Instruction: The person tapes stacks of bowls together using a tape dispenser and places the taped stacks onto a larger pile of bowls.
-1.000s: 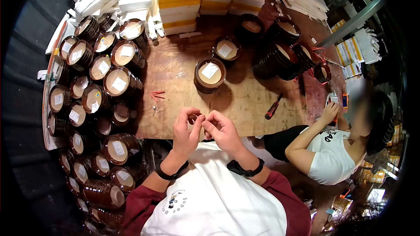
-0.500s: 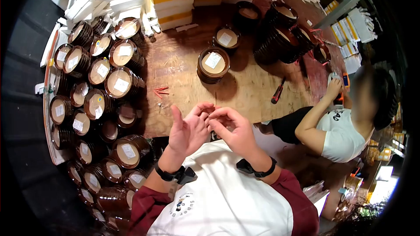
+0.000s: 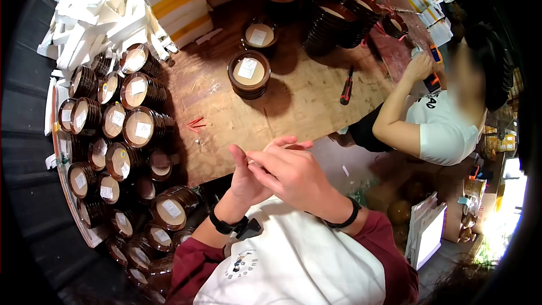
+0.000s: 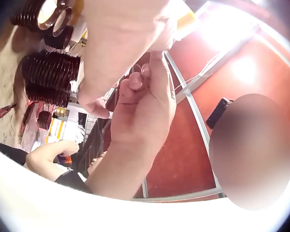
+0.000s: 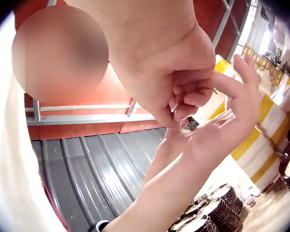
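In the head view both hands meet in front of the white shirt, near the table's front edge. The left hand [image 3: 248, 183] is turned palm up, its thumb raised and its other fingers loosely straight. Over its palm and fingers lies the right hand [image 3: 296, 172], touching it. The right wrist view shows the right hand's fingers [image 5: 193, 99] curled close against the left hand [image 5: 208, 140]; I cannot tell whether they pinch something small. Beyond the hands stands a short stack of glossy brown round dishes [image 3: 249, 79] with a white paper label.
More labelled dish stacks [image 3: 141, 127] crowd the left side. Red strips [image 3: 195, 125] and a red-and-black handled tool [image 3: 346, 87] lie on the wooden table [image 3: 226, 141]. White foam boxes [image 3: 180, 3] and dark stacks [image 3: 324, 28] stand behind. Another person [image 3: 435, 130] sits at right.
The hands were fingertip to fingertip; the left hand has since spread palm up and the right has moved over it. The head view has turned, and the table things appear further left.
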The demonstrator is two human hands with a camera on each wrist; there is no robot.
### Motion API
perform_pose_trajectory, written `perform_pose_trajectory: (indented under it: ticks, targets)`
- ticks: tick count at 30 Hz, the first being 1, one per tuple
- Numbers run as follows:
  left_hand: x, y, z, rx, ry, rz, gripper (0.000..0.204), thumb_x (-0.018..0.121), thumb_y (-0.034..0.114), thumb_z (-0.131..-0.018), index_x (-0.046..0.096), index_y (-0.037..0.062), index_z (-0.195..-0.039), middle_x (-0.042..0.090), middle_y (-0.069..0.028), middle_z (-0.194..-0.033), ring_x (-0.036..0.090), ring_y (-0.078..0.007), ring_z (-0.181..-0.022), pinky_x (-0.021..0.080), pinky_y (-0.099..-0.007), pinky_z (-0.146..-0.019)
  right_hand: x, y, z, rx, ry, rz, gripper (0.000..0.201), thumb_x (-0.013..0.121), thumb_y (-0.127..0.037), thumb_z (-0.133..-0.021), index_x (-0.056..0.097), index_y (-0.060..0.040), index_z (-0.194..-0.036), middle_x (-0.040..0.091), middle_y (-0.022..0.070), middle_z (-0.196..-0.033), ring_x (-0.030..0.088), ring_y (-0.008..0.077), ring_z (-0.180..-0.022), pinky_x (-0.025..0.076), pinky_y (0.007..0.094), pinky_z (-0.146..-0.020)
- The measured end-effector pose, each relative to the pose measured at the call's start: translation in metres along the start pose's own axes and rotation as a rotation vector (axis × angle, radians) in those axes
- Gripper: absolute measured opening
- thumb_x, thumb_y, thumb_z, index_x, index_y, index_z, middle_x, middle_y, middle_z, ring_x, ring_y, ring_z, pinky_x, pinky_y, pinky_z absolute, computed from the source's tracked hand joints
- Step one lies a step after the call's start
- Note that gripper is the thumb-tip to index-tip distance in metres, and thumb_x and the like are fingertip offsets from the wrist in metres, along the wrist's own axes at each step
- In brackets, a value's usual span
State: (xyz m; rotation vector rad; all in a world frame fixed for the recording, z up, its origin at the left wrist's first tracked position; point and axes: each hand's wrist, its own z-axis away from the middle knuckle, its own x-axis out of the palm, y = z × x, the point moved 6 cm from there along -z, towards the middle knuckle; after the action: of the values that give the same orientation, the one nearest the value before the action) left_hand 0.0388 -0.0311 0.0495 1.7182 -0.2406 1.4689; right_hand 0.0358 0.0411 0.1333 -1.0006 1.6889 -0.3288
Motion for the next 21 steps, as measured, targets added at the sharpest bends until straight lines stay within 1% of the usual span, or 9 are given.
perform_pose_trajectory:
  ticks: [2, 3, 6, 9, 12, 15, 18, 21]
  targets:
    - [-0.018, -0.028, -0.001, -0.028, -0.085, 0.389, 0.099, 0.038, 0.08, -0.091, 0.038, -0.0023, -0.147, 0.045, -0.0266, -0.149, 0.048, -0.0391, -0.135, 0.04, -0.0517, -0.111, -0.01, 0.005, 0.002, -0.063, 0.016, -0.002, 0.021, 0.074, -0.009, -0.081, 0.07, -0.0049, -0.1, 0.065, 0.0064, -0.081, 0.066, 0.0237, -0.069, 0.051, 0.0343, -0.06]
    - [-0.014, -0.033, -0.005, -0.038, -0.129, 0.583, 0.099, 0.037, 0.079, -0.092, 0.039, -0.0034, -0.146, 0.047, -0.0289, -0.146, 0.048, -0.0393, -0.134, 0.041, -0.051, -0.11, -0.015, 0.008, 0.003, -0.099, 0.021, -0.004, 0.02, 0.074, -0.008, -0.08, 0.07, -0.0051, -0.1, 0.065, 0.0064, -0.081, 0.066, 0.0237, -0.069, 0.051, 0.0345, -0.061]
    - [-0.01, -0.045, -0.011, -0.096, 0.077, 0.103, 0.113, 0.034, 0.095, -0.075, 0.041, 0.0075, -0.146, 0.043, -0.0185, -0.151, 0.044, -0.0289, -0.138, 0.033, -0.0474, -0.116, -0.027, 0.021, 0.004, -0.229, -0.063, 0.004, 0.02, 0.074, -0.008, -0.077, 0.07, -0.0059, -0.097, 0.065, 0.0065, -0.08, 0.064, 0.0241, -0.066, 0.05, 0.0351, -0.061]
    - [-0.002, -0.05, -0.011, -0.077, 0.058, 0.193, 0.106, 0.033, 0.09, -0.079, 0.042, 0.0084, -0.146, 0.048, -0.0091, -0.147, 0.045, -0.0242, -0.137, 0.033, -0.046, -0.116, -0.03, 0.035, 0.01, -0.259, -0.089, -0.046, 0.018, 0.075, -0.009, -0.076, 0.068, -0.006, -0.093, 0.064, 0.0066, -0.079, 0.063, 0.0252, -0.065, 0.05, 0.0353, -0.06]
    - [0.004, -0.051, -0.021, -0.022, 0.238, 0.086, 0.101, 0.027, 0.086, -0.084, 0.043, 0.0079, -0.146, 0.051, -0.0065, -0.142, 0.046, -0.0212, -0.136, 0.036, -0.0421, -0.115, -0.03, 0.046, 0.012, -0.289, -0.068, -0.096, 0.019, 0.076, -0.008, -0.075, 0.067, -0.005, -0.091, 0.063, 0.0069, -0.078, 0.063, 0.0258, -0.065, 0.05, 0.0349, -0.059]
    - [-0.007, -0.072, -0.025, 0.008, 0.276, 0.164, 0.096, 0.032, 0.085, -0.086, 0.045, 0.0088, -0.144, 0.052, -0.0042, -0.142, 0.045, -0.0224, -0.137, 0.034, -0.0442, -0.115, -0.033, 0.068, 0.02, -0.181, 0.058, -0.205, 0.015, 0.073, -0.008, -0.077, 0.061, -0.0058, -0.086, 0.057, 0.006, -0.073, 0.062, 0.0266, -0.063, 0.048, 0.0371, -0.056]
    - [-0.003, -0.08, -0.033, 0.053, 0.31, 0.157, 0.091, 0.03, 0.081, -0.091, 0.046, 0.0075, -0.142, 0.055, -0.005, -0.139, 0.048, -0.0216, -0.132, 0.038, -0.0423, -0.111, -0.047, 0.089, 0.025, -0.086, 0.055, -0.113, 0.014, 0.073, -0.007, -0.079, 0.063, -0.0045, -0.089, 0.061, 0.0085, -0.075, 0.062, 0.0257, -0.062, 0.05, 0.0358, -0.057]
    - [-0.004, -0.088, -0.034, 0.103, 0.178, 0.193, 0.085, 0.029, 0.078, -0.094, 0.045, 0.0093, -0.141, 0.054, -0.0044, -0.136, 0.051, -0.0188, -0.126, 0.04, -0.0365, -0.105, -0.062, 0.119, 0.025, 0.123, 0.069, -0.283, 0.016, 0.074, -0.006, -0.081, 0.065, -0.0043, -0.094, 0.063, 0.0102, -0.077, 0.064, 0.0237, -0.063, 0.051, 0.0336, -0.058]
